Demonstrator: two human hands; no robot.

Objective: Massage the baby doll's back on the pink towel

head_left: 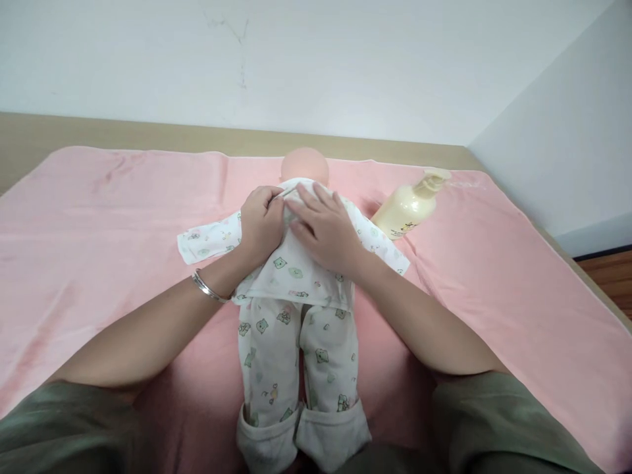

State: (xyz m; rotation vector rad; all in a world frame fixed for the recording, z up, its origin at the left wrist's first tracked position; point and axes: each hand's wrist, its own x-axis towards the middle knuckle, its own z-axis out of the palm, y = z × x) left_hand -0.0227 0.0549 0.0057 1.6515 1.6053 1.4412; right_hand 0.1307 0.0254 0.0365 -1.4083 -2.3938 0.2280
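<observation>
A baby doll (305,166) lies stretched out on a pink blanket, its bald head away from me and its legs toward me. It wears a white printed top (291,271) and matching printed trousers (274,352) with cuffs folded up. My left hand (263,220), with a silver bangle at the wrist, is curled on the left of the doll's upper body, fingers closed at the top's collar edge. Flat on the top's upper right rests my right hand (326,227), fingers spread. Both sleeves of the top reach out sideways.
A cream pump bottle (407,209) lies tilted beside the right sleeve. The pink blanket (123,263) covers most of a wooden surface (148,135), which meets a white wall at the back. Another wall stands at the right.
</observation>
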